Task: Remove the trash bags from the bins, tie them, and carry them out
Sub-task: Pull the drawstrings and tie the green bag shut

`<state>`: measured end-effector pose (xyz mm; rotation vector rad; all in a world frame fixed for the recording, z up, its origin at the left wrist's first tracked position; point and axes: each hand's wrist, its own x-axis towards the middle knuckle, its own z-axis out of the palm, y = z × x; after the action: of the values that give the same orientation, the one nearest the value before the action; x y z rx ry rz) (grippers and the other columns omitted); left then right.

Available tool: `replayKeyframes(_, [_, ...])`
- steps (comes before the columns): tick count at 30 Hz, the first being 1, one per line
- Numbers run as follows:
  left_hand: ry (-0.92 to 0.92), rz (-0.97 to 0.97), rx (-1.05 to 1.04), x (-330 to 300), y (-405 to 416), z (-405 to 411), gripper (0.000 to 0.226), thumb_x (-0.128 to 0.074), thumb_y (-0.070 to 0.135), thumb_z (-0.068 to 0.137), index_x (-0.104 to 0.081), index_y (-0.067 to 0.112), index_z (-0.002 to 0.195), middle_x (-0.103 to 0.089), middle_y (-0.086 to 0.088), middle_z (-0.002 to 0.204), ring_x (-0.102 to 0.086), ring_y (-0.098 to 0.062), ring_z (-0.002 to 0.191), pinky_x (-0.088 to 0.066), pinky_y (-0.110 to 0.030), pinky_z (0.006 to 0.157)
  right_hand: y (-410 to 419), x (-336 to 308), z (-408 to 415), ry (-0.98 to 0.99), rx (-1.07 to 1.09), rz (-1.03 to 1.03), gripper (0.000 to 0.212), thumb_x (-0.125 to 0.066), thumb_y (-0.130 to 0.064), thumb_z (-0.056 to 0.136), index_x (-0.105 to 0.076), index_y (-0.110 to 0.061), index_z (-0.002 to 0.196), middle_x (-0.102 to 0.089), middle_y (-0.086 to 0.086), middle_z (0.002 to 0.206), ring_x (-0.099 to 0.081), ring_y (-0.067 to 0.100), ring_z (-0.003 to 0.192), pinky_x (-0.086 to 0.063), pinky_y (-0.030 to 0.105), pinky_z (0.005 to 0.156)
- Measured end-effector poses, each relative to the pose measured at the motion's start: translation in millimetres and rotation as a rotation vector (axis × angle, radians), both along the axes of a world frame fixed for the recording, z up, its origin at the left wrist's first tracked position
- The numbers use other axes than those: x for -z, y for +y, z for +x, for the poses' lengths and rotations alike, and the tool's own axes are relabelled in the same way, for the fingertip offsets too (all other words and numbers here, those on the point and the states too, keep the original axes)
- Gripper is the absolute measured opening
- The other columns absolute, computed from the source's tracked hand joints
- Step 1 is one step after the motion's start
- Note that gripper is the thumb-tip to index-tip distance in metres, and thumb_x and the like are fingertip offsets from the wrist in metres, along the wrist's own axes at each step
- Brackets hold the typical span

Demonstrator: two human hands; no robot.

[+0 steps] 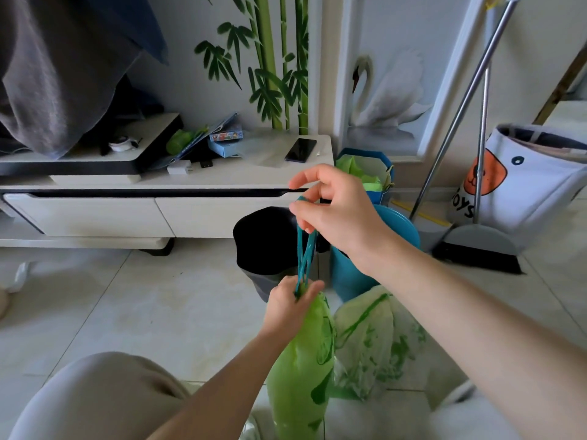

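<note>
Green trash bag [298, 373] hangs long and narrow, its long axis near upright, neck uppermost, over the pale tiled floor [127, 312]; translucent, wrinkled, bunched tight at the top; the left hand [287, 301] is closed around that neck; teal drawstrings [305, 249] run taut up to the right hand [336, 211], pinched between thumb and fingers, other fingers loose; a second, paler bag [378, 341] lies just beside; behind stand a black bin [266, 242] and a blue bin [349, 274].
</note>
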<state>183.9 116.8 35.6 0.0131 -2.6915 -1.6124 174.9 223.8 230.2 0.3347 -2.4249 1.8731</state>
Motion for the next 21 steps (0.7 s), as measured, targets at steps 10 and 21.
replayKeyframes(10, [-0.170,-0.404,0.202,-25,-37,-22,0.051,-0.055,0.055,0.087,-0.040,0.015,0.059,-0.042,0.001,0.055,-0.039,-0.013,0.047,-0.032,-0.031,0.047,3,3,1,0.087,0.054,0.067,0.021,-0.059,-0.001,0.082,-0.065,-0.021,0.084,-0.060,0.002,0.076,-0.064,0.010,0.054,-0.059,0.029,0.067])
replayKeyframes(21, [-0.079,-0.329,0.431,-73,-67,-35,0.030,-0.079,0.026,0.076,-0.071,0.017,0.103,-0.073,0.001,0.097,-0.066,-0.005,0.088,-0.053,-0.020,0.082,2,9,-3,-0.061,-0.001,-0.104,0.028,-0.051,0.011,0.085,-0.069,-0.005,0.099,-0.069,0.009,0.086,-0.072,0.019,0.087,-0.057,0.040,0.087])
